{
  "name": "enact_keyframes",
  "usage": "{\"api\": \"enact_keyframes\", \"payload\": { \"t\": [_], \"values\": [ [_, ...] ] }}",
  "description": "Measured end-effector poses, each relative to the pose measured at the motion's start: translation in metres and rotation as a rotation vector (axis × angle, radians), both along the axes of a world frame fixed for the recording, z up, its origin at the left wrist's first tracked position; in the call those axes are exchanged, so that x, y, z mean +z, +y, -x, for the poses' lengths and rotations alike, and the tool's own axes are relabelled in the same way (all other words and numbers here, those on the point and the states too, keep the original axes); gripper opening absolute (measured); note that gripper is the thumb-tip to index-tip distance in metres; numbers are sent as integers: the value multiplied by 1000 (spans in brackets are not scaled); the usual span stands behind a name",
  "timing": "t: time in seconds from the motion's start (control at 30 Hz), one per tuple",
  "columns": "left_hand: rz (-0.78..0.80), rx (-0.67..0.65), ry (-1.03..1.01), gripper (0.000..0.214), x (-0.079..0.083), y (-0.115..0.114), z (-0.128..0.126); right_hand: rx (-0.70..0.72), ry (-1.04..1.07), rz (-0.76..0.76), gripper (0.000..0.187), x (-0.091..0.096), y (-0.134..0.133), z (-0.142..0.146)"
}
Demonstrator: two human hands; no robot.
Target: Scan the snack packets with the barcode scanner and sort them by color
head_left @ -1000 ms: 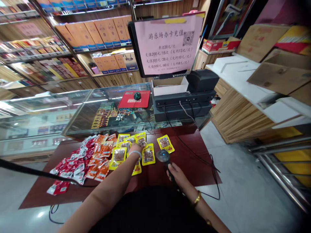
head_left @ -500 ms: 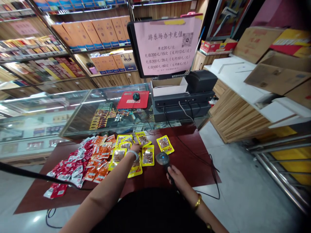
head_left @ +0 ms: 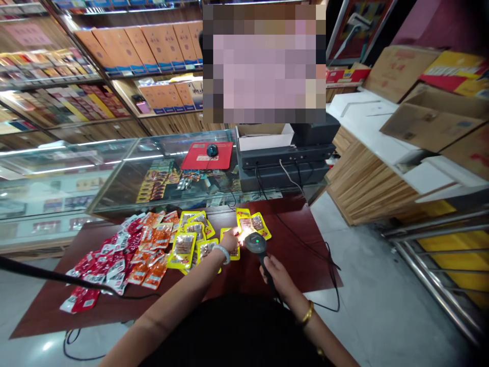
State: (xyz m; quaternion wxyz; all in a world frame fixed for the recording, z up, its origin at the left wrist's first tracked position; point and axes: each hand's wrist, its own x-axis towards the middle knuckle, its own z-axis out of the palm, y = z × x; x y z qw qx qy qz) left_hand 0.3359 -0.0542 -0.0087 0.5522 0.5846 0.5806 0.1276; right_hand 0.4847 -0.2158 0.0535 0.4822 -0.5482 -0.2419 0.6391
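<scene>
My right hand (head_left: pixel 275 272) is wrapped round the handle of a dark barcode scanner (head_left: pixel 255 243), which shows a green light on top. From the scanner's head a bright glow falls on a yellow snack packet (head_left: pixel 243 215). My left hand (head_left: pixel 231 239), with a pale bracelet at the wrist, pinches the near edge of that packet. A second yellow packet (head_left: pixel 260 224) lies at its right, partly overlapping it. Left of my left hand is a loose pile of yellow packets (head_left: pixel 184 244), some partly hidden by my hand and forearm.
Orange packets (head_left: pixel 155 250) and red-and-white packets (head_left: pixel 107 255) lie heaped on the brown tabletop (head_left: pixel 298 244). Behind stands a glass counter (head_left: pixel 114 188) with a red mouse pad (head_left: pixel 219 159). A black cable (head_left: pixel 305 232) crosses the table at right. Cardboard boxes (head_left: pixel 431 114) stand farther right.
My left hand has moved right from the yellow pile, bringing one packet over beside the packet on the right. The scanner now casts bright light, and its top light went from blue to green.
</scene>
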Motion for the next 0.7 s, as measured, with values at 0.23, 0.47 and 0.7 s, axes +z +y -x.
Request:
{"api": "enact_keyframes", "payload": {
  "t": [0.23, 0.47, 0.7],
  "values": [
    [-47, -182, 110, 37, 3, 1, 1, -44, -36, 30, 54, -8, -7, -4],
    [-268, -178, 806, 63, 16, -6, 60, -25, -57, 44, 52, -13, -12, -3],
    [-176, -197, 774, 47, 9, -7, 58, 33, -101, 20, 53, -14, -14, 1]
  ]
}}
